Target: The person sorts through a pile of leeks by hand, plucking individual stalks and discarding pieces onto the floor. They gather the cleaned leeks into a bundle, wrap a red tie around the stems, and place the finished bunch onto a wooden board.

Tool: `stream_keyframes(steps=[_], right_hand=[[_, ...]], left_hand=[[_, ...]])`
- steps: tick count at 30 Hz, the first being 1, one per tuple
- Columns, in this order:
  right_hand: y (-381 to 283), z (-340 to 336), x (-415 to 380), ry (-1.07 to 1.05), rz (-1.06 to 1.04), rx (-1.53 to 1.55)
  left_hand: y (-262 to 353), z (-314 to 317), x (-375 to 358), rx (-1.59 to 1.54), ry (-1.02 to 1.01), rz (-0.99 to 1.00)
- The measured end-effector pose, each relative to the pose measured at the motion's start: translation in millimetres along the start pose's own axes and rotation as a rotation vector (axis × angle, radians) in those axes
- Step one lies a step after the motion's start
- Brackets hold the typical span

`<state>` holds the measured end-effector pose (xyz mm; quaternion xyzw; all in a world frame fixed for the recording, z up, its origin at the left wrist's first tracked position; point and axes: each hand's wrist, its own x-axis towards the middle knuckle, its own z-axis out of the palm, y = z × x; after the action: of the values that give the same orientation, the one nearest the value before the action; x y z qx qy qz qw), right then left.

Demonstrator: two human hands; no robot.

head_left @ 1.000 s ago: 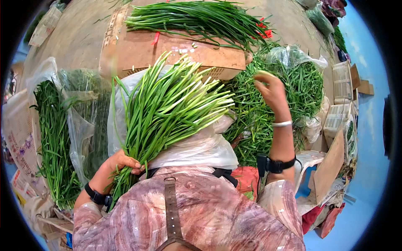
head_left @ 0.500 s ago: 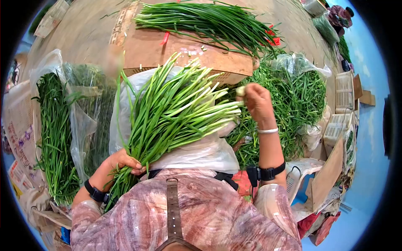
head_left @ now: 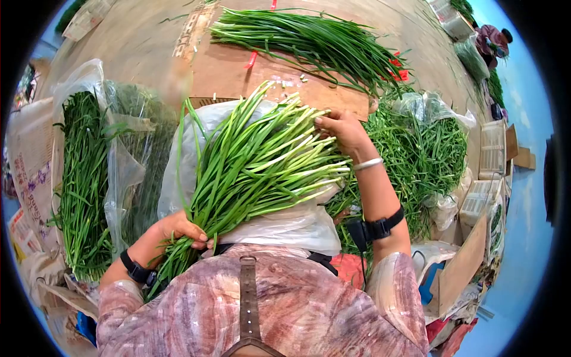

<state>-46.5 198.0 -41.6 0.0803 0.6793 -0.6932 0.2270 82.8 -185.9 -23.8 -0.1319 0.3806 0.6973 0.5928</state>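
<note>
A big fanned bunch of garlic chives (head_left: 250, 160) lies across my lap on a whitish plastic sheet (head_left: 297, 223). Its pale stem ends point to the upper right. My left hand (head_left: 183, 229) is wrapped round the leafy end, close to my body. Up at the stem ends, my right hand (head_left: 345, 132) has its thumb and fingers pinched together on some of the pale tips. How many stems they pinch is hidden.
Ahead, a cardboard box (head_left: 285, 89) carries another chive pile (head_left: 303, 44) with red ties. Loose green leaves (head_left: 416, 143) heap up at the right. Bagged greens (head_left: 83, 178) stand at the left. White crates (head_left: 492, 149) line the right wall; a person (head_left: 492, 44) is far off.
My right hand has moved left and a little up, from beside the bunch onto its stem ends. The small pale piece in its fingers is out of sight. My left hand keeps its hold.
</note>
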Motion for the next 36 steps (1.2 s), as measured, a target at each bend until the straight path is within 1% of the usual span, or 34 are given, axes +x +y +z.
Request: stream_keyframes(steps=[2,3,5,6,9,10,12,13,15,16,17,19,21,23,25,27,28,29,30,31,32,33,34,35,36], right_hand=[[4,0,-15,0.064,-0.006,0.085],[4,-1,-23,0.061,-0.002,0.082],[2,-6,-39,0.134,-0.171,-0.097],[-3,-6,-46,0.141,-0.196,-0.160],[1,-23,-50,0.269,-0.239,-0.848],[4,-28,-51,0.268,-0.239,-0.851],[7,-38,-53,0.594,-0.455,-1.125],[3,-51,-58,0.665,-0.341,-1.200],[0,-88,-66,0.913,-0.263,-1.333],[1,-112,-69,0.993,-0.099,-1.481],[-13,-108,-78,1.066,0.096,-1.494],[-18,-104,-85,1.125,0.006,-1.664],[-31,-74,-82,0.974,-0.276,-1.589],[-43,-26,-70,0.623,-0.798,-1.309],[-47,27,-66,0.281,-0.889,-1.141],[-39,48,-56,0.129,-1.009,-1.215],[-32,48,-56,0.112,-1.002,-1.333],[-30,47,-64,0.098,-0.948,-1.348],[-34,45,-78,0.067,-0.891,-1.339],[-36,45,-91,0.033,-0.826,-1.327],[-33,45,-99,0.030,-0.818,-1.328],[-31,44,-105,-0.013,-0.789,-1.264],[-30,42,-110,-0.050,-0.760,-1.201],[-30,41,-111,-0.042,-0.755,-1.204],[-31,40,-108,-0.027,-0.679,-1.157]], left_hand=[[-4,-5,2,-0.018,-0.019,0.005],[-5,-8,3,0.022,-0.038,-0.011],[-3,-7,3,0.060,-0.058,-0.030],[-1,0,3,0.083,-0.039,-0.004],[2,7,5,0.111,-0.020,0.025],[3,7,5,0.114,-0.031,0.027],[3,8,5,0.114,-0.038,0.033],[2,8,4,0.132,-0.026,0.027],[2,8,2,0.142,-0.008,0.025],[3,9,2,0.135,-0.029,0.029],[4,11,3,0.130,-0.054,0.033],[6,16,4,0.114,-0.070,0.034],[9,21,4,0.129,-0.062,0.018],[10,21,6,0.143,-0.063,0.019],[11,22,5,0.166,-0.067,0.020],[12,26,4,0.193,-0.034,0.032],[13,31,3,0.195,-0.034,0.035],[13,37,1,0.218,0.021,0.075],[13,40,0,0.236,0.075,0.116],[10,37,0,0.227,0.075,0.115],[7,31,-1,0.198,0.069,0.076],[7,28,0,0.176,0.058,0.036],[9,28,2,0.186,0.041,0.050],[11,31,2,0.190,0.034,0.046],[13,36,2,0.194,0.047,0.061]])
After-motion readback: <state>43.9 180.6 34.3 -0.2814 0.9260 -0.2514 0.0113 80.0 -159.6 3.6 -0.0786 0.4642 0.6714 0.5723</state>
